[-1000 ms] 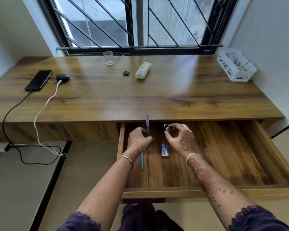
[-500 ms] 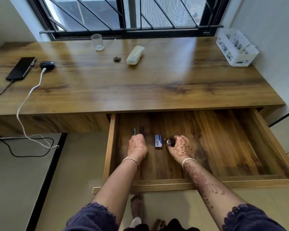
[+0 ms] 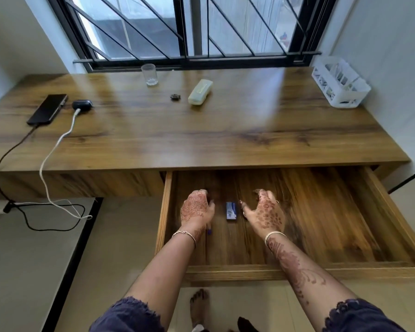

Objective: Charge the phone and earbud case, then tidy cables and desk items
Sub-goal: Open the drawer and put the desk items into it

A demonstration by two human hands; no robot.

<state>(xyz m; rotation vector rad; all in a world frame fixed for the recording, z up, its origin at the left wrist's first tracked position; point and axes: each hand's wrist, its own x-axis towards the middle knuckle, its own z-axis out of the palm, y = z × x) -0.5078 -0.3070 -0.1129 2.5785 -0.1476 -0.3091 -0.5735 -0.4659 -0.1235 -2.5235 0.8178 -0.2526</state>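
Observation:
The black phone (image 3: 48,109) lies at the desk's far left with a black cable (image 3: 0,161) plugged in. Beside it sits the dark earbud case (image 3: 82,104), a white cable (image 3: 55,149) running from it over the desk edge to the floor. Both hands are inside the open drawer (image 3: 249,271). My left hand (image 3: 195,208) lies palm down over the pens, and a purple pen end (image 3: 209,232) shows below it. My right hand (image 3: 265,210) hovers with its fingers spread and holds nothing. A small blue box (image 3: 231,211) lies between the hands.
On the desk near the window stand a glass (image 3: 149,74), a small dark object (image 3: 175,97) and a pale green case (image 3: 200,91). A white basket (image 3: 340,85) sits at the far right. Both cables loop on the floor at the left.
The pens went from my raised left hand down onto the drawer floor. My right hand has let go of the small dark item and spread its fingers.

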